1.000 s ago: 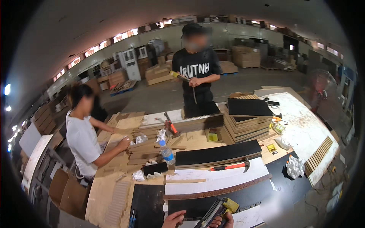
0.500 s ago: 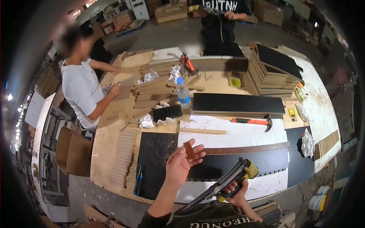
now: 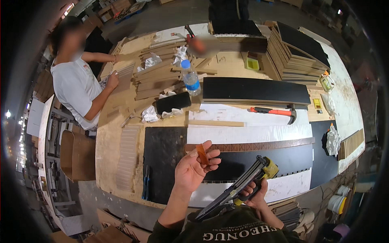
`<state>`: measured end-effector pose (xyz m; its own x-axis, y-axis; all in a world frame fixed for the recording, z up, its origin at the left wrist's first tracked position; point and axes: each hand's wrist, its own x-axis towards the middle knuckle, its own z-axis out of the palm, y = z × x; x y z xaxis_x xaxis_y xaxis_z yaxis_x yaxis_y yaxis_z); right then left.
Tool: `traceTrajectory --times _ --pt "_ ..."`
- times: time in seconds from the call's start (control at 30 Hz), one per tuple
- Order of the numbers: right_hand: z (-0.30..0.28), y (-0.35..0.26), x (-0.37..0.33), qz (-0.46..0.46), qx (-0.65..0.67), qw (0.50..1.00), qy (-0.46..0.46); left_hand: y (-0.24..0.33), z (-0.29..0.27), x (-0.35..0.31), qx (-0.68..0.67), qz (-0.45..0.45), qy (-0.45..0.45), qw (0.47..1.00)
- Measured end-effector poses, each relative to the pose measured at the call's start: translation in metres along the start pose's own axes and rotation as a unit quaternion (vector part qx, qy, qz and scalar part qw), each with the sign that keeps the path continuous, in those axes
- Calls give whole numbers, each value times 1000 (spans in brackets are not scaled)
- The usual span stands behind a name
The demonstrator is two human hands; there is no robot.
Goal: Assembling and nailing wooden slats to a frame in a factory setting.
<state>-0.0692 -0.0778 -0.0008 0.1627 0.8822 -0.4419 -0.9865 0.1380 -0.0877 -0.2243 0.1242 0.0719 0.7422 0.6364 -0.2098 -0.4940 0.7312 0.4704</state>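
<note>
Head view: Held in the left hand [image 3: 189,172], a brown piece [image 3: 202,154] has come into view. The right hand [image 3: 258,195] still grips a nailer [image 3: 236,186].

shirt [image 3: 233,219]: dark green | white lettering [image 3: 242,233] across | sleeves [image 3: 167,231]: dark | hands [image 3: 189,170]: bare

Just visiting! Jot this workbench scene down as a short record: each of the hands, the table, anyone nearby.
Left hand: holding a small brown strip
Right hand: gripping a yellow-and-black nail gun
Table: red-handled hammer near black-topped boards; blue-capped bottle
Nearby: person in white shirt, at the table's left side
</note>
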Motion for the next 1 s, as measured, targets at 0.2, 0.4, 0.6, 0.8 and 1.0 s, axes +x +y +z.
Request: traceTrajectory --times 0.2,0.4,0.6,0.8,1.0 --pt "-13 0 8 34 -11 996 -78 -6 14 -9 15 10 53 998" --pt "-20 5 21 100 42 982 -157 -14 20 -24 174 -25 114 978" --pt "-1 12 22 115 35 987 -110 -27 53 -35 463 50 98 879" --pt "-4 12 22 115 25 982 -149 -40 68 -28 616 143 86 770" --pt "1 10 18 104 9 981 -162 -42 76 -24 682 157 71 711"
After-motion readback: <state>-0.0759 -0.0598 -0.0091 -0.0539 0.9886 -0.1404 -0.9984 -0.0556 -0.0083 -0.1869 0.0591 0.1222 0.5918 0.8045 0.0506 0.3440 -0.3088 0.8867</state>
